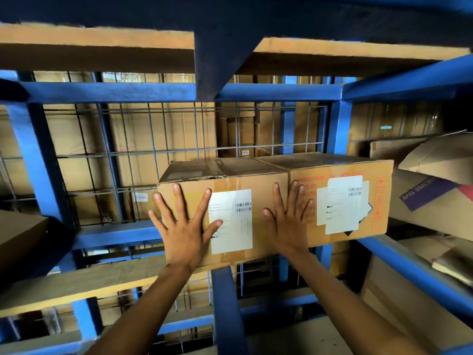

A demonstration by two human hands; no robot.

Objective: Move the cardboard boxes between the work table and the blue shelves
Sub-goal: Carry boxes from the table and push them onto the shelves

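The blue shelves (pixel 281 91) carry two cardboard boxes side by side on a wooden board (pixel 76 283), both near its front edge. The right box (pixel 340 198) sits slightly further back; the left box (pixel 225 216) overhangs the front edge, which suggests it is being seated by pushing. The left hand (pixel 183 224) lies flat on the left box face, fingers spread wide and straight, holding nothing. The right hand (pixel 289 221) is equally flat and spread across the seam between the boxes, probably to keep both faces aligned.

two hands (pixel 184 226) (pixel 289 221), two closed boxes (pixel 256 180) (pixel 381 201), two white labels (pixel 233 221) (pixel 343 203)
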